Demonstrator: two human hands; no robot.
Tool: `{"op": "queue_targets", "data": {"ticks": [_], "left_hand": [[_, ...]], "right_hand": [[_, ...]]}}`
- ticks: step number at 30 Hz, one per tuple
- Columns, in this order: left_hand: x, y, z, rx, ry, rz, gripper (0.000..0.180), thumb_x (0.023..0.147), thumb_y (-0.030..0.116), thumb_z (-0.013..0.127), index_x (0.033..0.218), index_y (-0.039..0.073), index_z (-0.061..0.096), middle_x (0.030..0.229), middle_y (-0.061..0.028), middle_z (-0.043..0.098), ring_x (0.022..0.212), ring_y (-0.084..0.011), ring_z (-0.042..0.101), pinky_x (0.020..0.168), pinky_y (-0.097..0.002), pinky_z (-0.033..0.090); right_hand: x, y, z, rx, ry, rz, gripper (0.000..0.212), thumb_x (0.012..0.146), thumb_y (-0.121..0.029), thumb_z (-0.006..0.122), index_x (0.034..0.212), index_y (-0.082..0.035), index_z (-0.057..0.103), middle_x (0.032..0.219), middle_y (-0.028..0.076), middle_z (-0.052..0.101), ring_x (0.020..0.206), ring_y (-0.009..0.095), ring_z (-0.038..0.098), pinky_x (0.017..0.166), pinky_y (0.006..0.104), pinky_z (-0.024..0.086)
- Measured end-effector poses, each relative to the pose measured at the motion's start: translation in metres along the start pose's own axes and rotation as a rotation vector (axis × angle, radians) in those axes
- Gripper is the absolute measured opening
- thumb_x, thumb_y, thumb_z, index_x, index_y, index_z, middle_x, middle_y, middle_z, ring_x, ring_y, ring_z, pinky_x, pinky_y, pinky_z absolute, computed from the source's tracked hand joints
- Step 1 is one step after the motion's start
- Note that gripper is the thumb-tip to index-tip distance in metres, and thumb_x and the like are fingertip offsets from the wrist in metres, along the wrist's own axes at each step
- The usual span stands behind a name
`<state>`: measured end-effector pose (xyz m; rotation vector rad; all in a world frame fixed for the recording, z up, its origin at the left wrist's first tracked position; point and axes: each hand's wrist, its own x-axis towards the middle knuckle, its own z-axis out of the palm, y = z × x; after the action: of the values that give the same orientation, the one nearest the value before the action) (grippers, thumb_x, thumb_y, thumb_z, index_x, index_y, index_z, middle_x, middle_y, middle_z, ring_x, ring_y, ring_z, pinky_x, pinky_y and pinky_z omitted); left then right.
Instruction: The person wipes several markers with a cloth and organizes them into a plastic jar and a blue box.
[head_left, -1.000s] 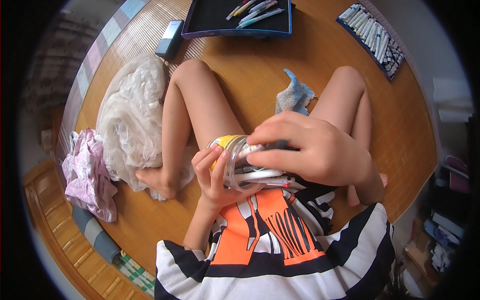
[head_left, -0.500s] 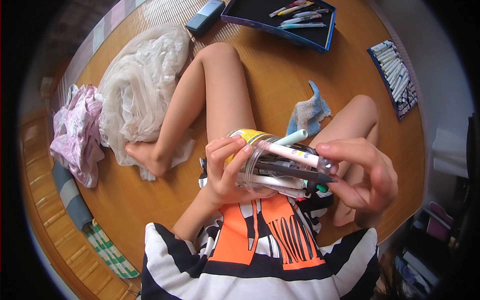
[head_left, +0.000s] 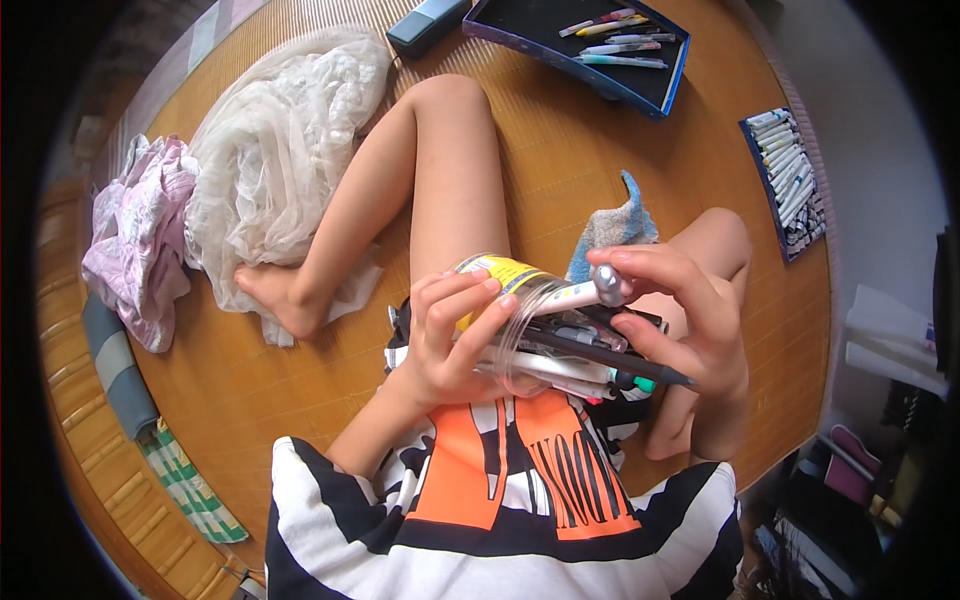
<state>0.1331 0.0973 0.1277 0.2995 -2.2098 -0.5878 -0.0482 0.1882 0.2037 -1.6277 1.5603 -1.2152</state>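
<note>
My left hand [head_left: 450, 335] wraps round a clear plastic jar [head_left: 517, 350] with a yellow label, tipped so its mouth points right. Several pens stick out of it, among them a dark pencil [head_left: 625, 361] with a sharpened tip. At the mouth, my right hand [head_left: 690, 325] has its fingers on the rounded, shiny end of a white pen [head_left: 572, 296]. The pen's other end is hidden among the pens in the jar. Just beyond the jar lies a blue and grey cloth [head_left: 612, 232] on the mat.
A dark blue box tray [head_left: 560, 76] with several pens stands at the far side. At the right lies a tray [head_left: 763, 188] packed with white markers. White netting [head_left: 275, 190], pink cloth [head_left: 140, 245] and a grey-blue case [head_left: 428, 28] are to the left. My bent legs flank the jar.
My right hand has shifted left and up, and the white pen's end has moved with it, tilting upward. The mint-green pen has gone from sight. The jar stays in my left hand.
</note>
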Motion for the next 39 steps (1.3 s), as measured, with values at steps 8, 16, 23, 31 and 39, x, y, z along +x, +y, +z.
{"op": "queue_targets", "data": {"ticks": [8,16,23,31,39], "left_hand": [[-0.001,0.000,0.002,-0.014,-0.009,0.009,0.056,0.055,0.042,0.063,0.094,0.004,0.049,0.092,-0.0093,0.045,0.084,-0.0244,0.046,0.070,-0.0373,0.035],[0.000,-0.002,-0.001,-0.002,0.001,-0.004,0.055,0.058,0.044,0.060,0.094,0.005,0.049,0.093,-0.0094,0.045,0.085,-0.0241,0.045,0.071,-0.0374,0.035],[-0.002,-0.003,-0.003,0.060,-0.025,0.028,0.053,0.062,0.049,0.055,0.095,0.007,0.049,0.094,-0.0085,0.045,0.086,-0.0228,0.045,0.072,-0.0378,0.034],[-0.002,-0.004,0.000,0.021,-0.034,0.035,0.054,0.061,0.048,0.056,0.095,0.007,0.048,0.094,-0.0082,0.044,0.087,-0.0230,0.045,0.072,-0.0382,0.035],[0.002,-0.006,0.001,0.020,-0.009,0.032,0.051,0.059,0.040,0.060,0.096,0.007,0.047,0.091,-0.0076,0.044,0.083,-0.0234,0.047,0.069,-0.0369,0.036]], "right_hand": [[0.008,0.006,0.004,0.005,0.027,0.052,0.032,0.057,0.004,0.059,0.087,0.001,0.048,0.072,0.009,0.053,0.061,0.016,0.054,0.053,0.0229,0.042],[0.005,-0.004,0.005,-0.012,0.175,-0.298,0.030,0.052,0.013,0.055,0.079,0.002,0.050,0.072,0.014,0.054,0.062,0.022,0.055,0.054,0.0267,0.044],[0.005,-0.003,-0.003,-0.103,-0.024,-0.528,0.013,0.058,0.005,0.054,0.070,0.001,0.053,0.075,0.017,0.053,0.068,0.027,0.054,0.055,0.0268,0.047],[0.018,0.003,-0.013,-0.171,-0.253,-0.608,0.010,0.057,0.002,0.055,0.064,0.000,0.048,0.076,0.015,0.052,0.072,0.027,0.055,0.056,0.0273,0.047],[0.028,0.004,-0.021,-0.229,-0.464,-0.441,0.020,0.052,0.000,0.053,0.071,0.000,0.047,0.096,0.019,0.046,0.094,0.034,0.045,0.071,0.0363,0.041]]}}
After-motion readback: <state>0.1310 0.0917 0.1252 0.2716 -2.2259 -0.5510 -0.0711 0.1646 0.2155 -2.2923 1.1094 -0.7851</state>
